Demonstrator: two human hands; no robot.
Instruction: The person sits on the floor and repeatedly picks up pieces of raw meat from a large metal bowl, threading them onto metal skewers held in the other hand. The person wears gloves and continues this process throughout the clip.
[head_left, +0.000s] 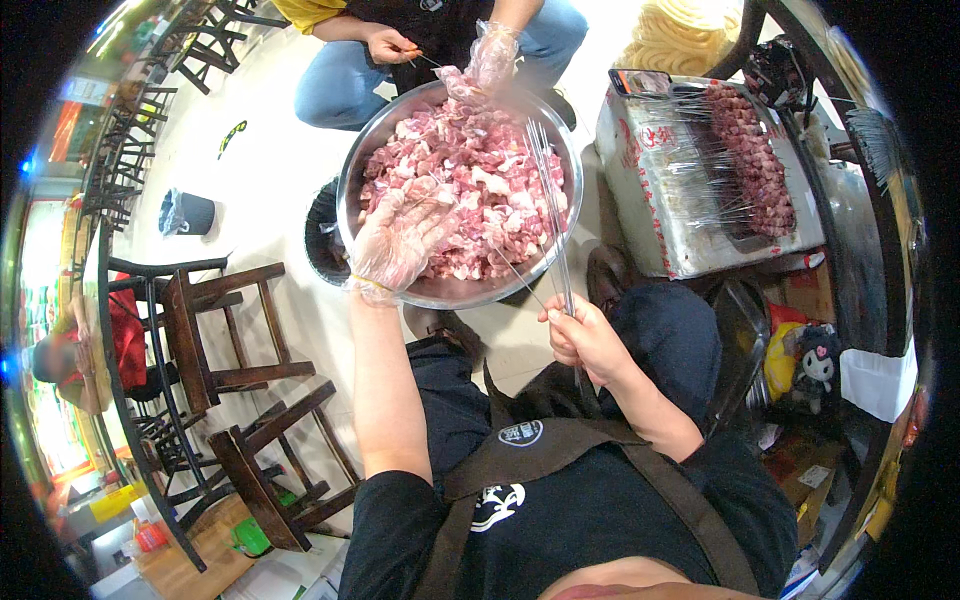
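My left hand (401, 236), in a clear plastic glove, is palm up at the left side of a steel basin (487, 295). Its fingers are extended against a heap of raw cut meat (491, 180); no skewer is in it. My right hand (585, 337), ungloved, grips a bundle of thin metal skewers (561, 262) whose far ends reach over the meat. One single skewer (517, 274) angles away from the bundle toward my left hand, its tip by the meat. Across the basin, another person's gloved hand (491, 60) is at the meat, and their bare hand (391, 46) holds a skewer.
At right, a foam box (656, 240) bears a tray of meat skewers (750, 161) and a phone (640, 82). A dark bin (324, 232) stands beside the basin. Wooden stools (251, 367) are at left, near a lined bucket (187, 212). Another person (129, 337) sits far left.
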